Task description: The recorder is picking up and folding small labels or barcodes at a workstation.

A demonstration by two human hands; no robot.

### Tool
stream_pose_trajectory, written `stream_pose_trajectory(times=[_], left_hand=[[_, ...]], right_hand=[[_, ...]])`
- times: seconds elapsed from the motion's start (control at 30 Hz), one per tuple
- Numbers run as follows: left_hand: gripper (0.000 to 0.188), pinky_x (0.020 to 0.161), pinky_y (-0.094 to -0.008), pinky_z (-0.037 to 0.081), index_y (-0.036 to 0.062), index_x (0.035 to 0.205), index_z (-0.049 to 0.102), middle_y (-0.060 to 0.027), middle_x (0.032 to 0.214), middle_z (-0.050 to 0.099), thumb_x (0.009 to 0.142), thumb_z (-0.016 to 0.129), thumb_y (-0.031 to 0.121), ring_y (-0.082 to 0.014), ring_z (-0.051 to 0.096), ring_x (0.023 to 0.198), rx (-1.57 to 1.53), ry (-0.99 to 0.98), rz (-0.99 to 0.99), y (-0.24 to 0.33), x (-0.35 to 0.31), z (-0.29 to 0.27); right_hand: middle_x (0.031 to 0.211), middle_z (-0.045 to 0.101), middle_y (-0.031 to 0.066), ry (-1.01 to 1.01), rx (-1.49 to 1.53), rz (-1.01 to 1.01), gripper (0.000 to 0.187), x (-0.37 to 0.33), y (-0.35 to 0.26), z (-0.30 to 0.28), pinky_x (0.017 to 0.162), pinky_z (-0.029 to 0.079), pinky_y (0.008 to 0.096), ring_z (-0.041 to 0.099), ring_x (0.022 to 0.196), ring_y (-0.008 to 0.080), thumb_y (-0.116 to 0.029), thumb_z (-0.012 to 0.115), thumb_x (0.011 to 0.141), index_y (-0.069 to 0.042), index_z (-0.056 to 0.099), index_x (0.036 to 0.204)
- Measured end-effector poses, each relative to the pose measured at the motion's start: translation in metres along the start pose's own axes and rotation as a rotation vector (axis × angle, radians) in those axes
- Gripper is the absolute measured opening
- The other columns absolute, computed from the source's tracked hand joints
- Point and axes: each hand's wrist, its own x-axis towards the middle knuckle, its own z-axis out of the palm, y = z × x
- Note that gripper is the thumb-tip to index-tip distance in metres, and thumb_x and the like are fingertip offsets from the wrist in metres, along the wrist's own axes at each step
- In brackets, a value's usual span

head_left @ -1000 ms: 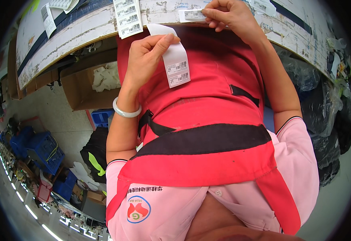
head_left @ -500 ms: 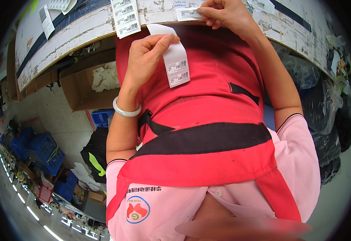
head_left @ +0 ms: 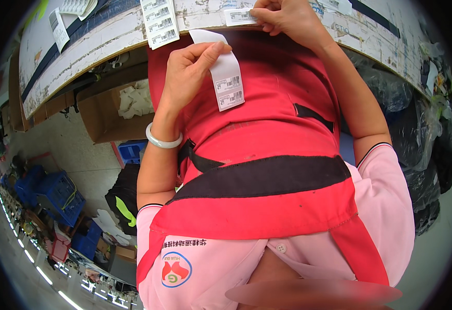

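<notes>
My left hand (head_left: 190,72) is closed in a pinch, thumb against the fingers, on a white strip of barcode labels (head_left: 229,85). The strip hangs in front of my red apron, its upper part blank and two printed labels at its lower end. At the table's near edge, my right hand (head_left: 292,21) pinches the right end of a small white barcode label (head_left: 239,17). That label lies flat along the worn white tabletop. Just left of it, a longer sheet of barcode labels (head_left: 160,23) overhangs the edge.
More label strips (head_left: 59,30) lie at the table's (head_left: 102,44) far left. Under it stands an open cardboard box (head_left: 99,116) with pale crumpled material inside. Blue crates (head_left: 60,196) are on the floor at left. Dark plastic bags (head_left: 417,134) are heaped at right.
Very little differs. My right hand and its label appear slightly further left and up, as the table also shifts a little in view. My left hand keeps its pinch on the strip.
</notes>
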Motion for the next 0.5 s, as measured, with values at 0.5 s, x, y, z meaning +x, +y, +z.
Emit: stream_pose_trajectory(times=[0.5], left_hand=[[0.025,0.057,-0.0198,0.045,0.0000,0.115,0.068,-0.0023,0.084,0.067,0.092,0.065,0.010,-0.0050,0.057,0.065,-0.168,-0.073,-0.132,0.030,-0.015,0.000]], right_hand=[[0.066,0.062,0.0029,0.628,-0.294,-0.064,0.016,-0.017,0.047,-0.122,0.054,0.046,0.0262,0.058,0.057,0.0114,-0.017,0.068,0.085,-0.001,0.065,0.082]])
